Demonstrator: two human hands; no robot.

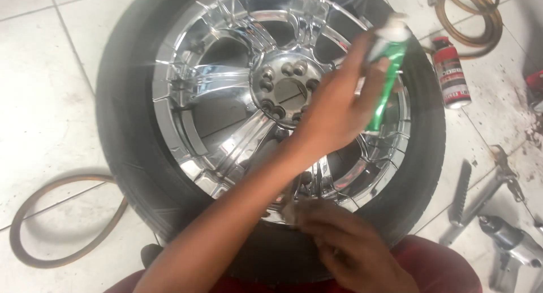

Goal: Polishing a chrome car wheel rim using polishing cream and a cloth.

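A car wheel lies flat on the tiled floor, a black tyre around a shiny chrome rim. My left hand reaches across the rim's hub and is closed around a green spray can with a white cap, held tilted above the rim's right side. My right hand is at the near edge of the rim, fingers pinched on a small pale piece that is blurred. What that piece is cannot be told.
A red spray can lies on the floor to the right of the tyre, below a coiled hose. A rasp, a metal hand tool and an air tool lie lower right. A brown hose loop is lower left.
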